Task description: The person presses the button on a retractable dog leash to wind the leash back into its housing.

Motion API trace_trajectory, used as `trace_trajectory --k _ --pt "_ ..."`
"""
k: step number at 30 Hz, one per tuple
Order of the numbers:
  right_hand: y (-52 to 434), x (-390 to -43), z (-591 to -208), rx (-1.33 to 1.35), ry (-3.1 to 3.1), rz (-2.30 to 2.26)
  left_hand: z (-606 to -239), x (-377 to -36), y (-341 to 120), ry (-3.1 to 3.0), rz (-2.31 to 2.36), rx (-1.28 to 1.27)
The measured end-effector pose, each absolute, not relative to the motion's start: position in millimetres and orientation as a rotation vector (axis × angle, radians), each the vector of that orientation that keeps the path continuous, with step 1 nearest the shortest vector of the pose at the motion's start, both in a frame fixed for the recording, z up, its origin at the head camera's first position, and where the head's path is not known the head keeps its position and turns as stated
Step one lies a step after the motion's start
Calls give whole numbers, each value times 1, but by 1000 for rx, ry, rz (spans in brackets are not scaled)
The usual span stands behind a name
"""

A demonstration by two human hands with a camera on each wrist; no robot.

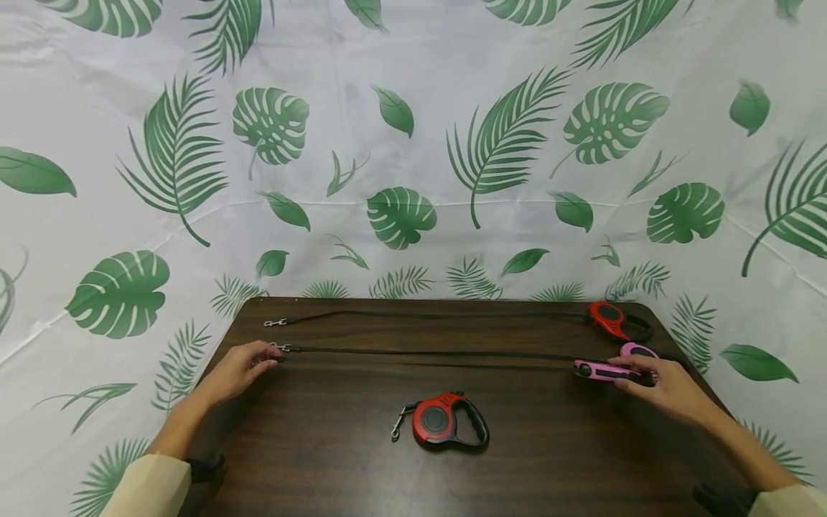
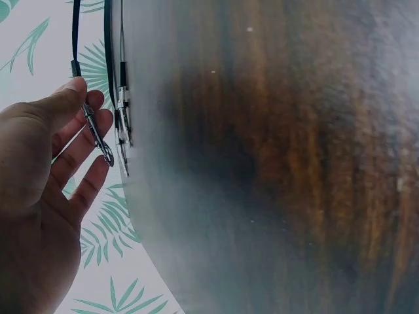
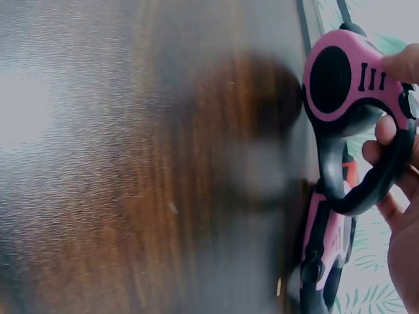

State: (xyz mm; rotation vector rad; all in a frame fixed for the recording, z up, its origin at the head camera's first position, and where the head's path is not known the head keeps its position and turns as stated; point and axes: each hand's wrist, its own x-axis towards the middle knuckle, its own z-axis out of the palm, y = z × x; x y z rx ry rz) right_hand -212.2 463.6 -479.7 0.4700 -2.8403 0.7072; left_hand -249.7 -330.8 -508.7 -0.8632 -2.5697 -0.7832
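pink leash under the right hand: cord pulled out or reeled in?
Pulled out. The cord runs from the pink leash at the right hand across the table to the clip at the left hand.

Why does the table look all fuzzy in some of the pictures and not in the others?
Head view: the wooden table and the red leash look sharp, though the backdrop bends at the edges. Left wrist view: the tabletop is smeared and out of focus, while the left hand and metal clip are clearer. Right wrist view: the wood is blurred with a pale glare; the pink leash handle is sharper.
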Motion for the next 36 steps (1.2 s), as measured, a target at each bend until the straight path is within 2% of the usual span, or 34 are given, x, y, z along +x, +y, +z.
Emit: trace_trajectory --k 18,31,36 --pt "467 -243 -475 381 -2919 826 -493 -251 -330 -2581 -762 -851" --pt "468 -242 -466 230 -2943 1120 -484 -252 -328 -2596 -776 -816" --pt "471 -244 -465 276 -2924 1118 -483 -250 -329 -2587 -784 -800"
